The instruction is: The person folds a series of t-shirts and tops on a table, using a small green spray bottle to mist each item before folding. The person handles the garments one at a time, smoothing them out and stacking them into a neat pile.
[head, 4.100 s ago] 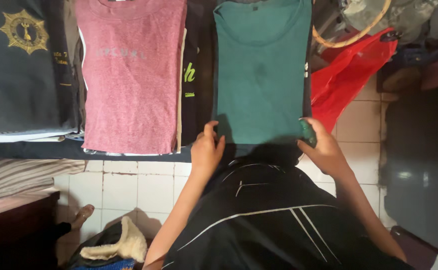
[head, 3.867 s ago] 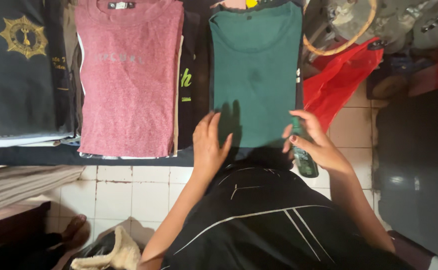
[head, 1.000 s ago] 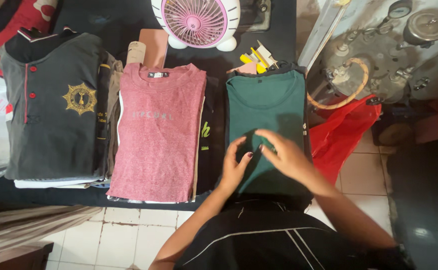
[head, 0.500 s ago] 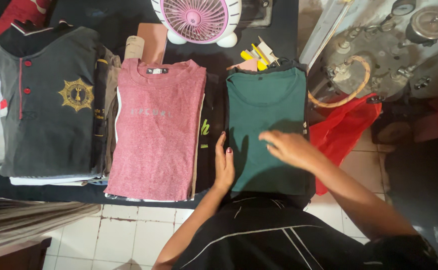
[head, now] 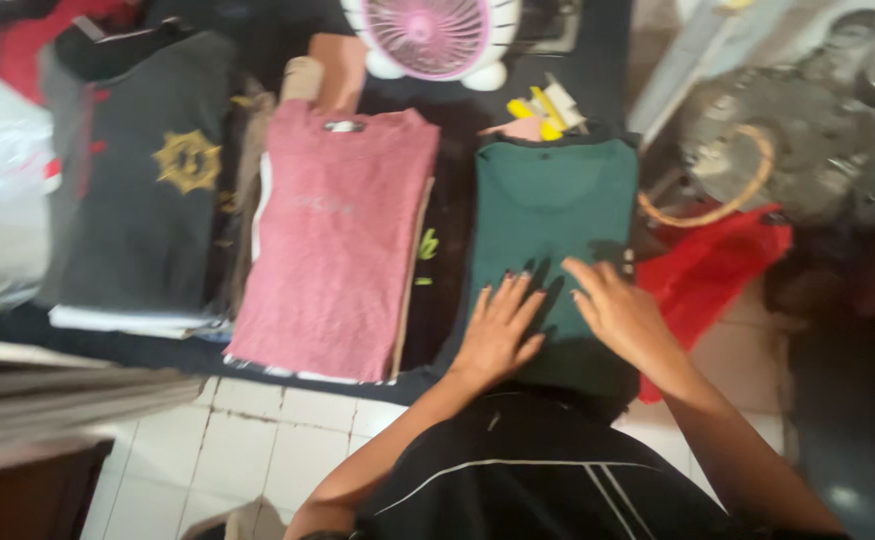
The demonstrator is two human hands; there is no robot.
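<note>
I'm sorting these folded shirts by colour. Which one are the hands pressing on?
The green shirt, rightmost of the three. Both the left hand and right hand lie flat on it; the pink shirt and dark shirt are untouched.

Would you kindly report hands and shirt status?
Left hand and right hand flat on folded green shirt. Nothing gripped. Pink shirt alongside, clear.

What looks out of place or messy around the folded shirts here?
Little stands out. Both hands, left hand and right hand, lie flat on the green shirt, which is folded square. The pink shirt and dark shirt sit in tidy stacks. Only the red plastic bag lies crumpled beside the green shirt.
</note>
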